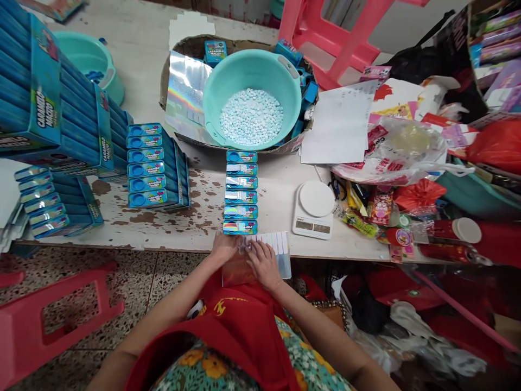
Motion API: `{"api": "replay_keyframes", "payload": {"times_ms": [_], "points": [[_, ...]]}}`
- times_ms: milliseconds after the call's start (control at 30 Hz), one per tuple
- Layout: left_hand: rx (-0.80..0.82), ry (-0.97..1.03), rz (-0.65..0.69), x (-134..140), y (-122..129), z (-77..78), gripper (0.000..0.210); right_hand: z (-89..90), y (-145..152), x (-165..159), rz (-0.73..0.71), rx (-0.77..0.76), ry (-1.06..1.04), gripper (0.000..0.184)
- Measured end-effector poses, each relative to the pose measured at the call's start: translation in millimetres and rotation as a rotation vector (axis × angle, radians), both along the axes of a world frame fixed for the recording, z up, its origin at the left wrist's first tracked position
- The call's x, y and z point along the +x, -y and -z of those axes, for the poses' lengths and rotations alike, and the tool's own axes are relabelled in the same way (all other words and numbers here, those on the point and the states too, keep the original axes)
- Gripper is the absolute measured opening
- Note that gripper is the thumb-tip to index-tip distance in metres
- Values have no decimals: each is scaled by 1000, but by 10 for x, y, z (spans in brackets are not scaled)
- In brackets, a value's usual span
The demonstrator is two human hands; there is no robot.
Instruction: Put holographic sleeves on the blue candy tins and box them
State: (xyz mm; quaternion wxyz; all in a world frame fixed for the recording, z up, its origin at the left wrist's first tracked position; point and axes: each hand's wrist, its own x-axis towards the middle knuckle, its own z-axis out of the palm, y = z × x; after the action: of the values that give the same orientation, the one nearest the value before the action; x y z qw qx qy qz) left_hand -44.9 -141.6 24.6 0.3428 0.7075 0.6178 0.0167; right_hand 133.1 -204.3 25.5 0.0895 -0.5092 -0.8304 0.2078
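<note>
While across edge, sheet under hands.

Red apron w/ yellow print, partly lost in folds, on the part nearest the worktop's front edge. Under it, floral garment: teal-green ground, lg. orange-yellow blooms, sm. white flwrs. Forearms bare; L hand & R hand bare too.

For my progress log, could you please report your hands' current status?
Left hand and right hand together at shiny silver rectangular sheet. Six blue rectangular boxes lined up just beyond. White digital scale to the right, clear of both.
</note>
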Motion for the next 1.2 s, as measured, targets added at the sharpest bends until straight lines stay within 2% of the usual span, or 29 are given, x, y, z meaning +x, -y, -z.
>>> {"api": "replay_keyframes", "payload": {"times_ms": [67,133,200,267,367,433,500,533,600,667,767,867,1000,1100,1200], "points": [[23,-14,-45,16,-36,19,33,-134,-3,31,13,-33,-85,26],[44,-12,-96,20,-48,20,27,-364,-59,49,95,-65,-206,17],[69,7,-150,-7,1,-22,23,-665,-155,54,240,-102,-358,12],[102,66,-205,-76,127,-142,23,-988,-265,50,404,-164,-521,7],[168,315,-316,-230,367,-522,27,-1407,-410,29,535,-306,-700,7],[240,514,-394,-305,455,-875,26,-1601,-486,-6,517,-381,-770,8],[291,643,-421,-314,423,-1228,36,-1719,-563,-69,468,-421,-825,8],[256,673,-411,-295,362,-1378,43,-1750,-607,-114,449,-425,-850,8],[98,712,-378,-242,176,-1593,36,-1764,-717,-225,443,-399,-892,9],[-58,746,-376,-215,-56,-1684,24,-1727,-865,-357,460,-344,-912,10],[-56,739,-408,-289,-442,-1670,28,-1623,-1181,-556,521,-205,-888,13],[108,655,-370,-452,-883,-1624,23,-1514,-1610,-719,602,-81,-861,15],[277,544,-278,-621,-1462,-1613,19,-1383,-2198,-858,664,-5,-846,15],[293,484,-233,-668,-1734,-1593,15,-1288,-2490,-903,689,15,-802,17],[290,454,-227,-679,-1857,-1529,13,-1205,-2626,-909,691,-12,-781,18]]}}
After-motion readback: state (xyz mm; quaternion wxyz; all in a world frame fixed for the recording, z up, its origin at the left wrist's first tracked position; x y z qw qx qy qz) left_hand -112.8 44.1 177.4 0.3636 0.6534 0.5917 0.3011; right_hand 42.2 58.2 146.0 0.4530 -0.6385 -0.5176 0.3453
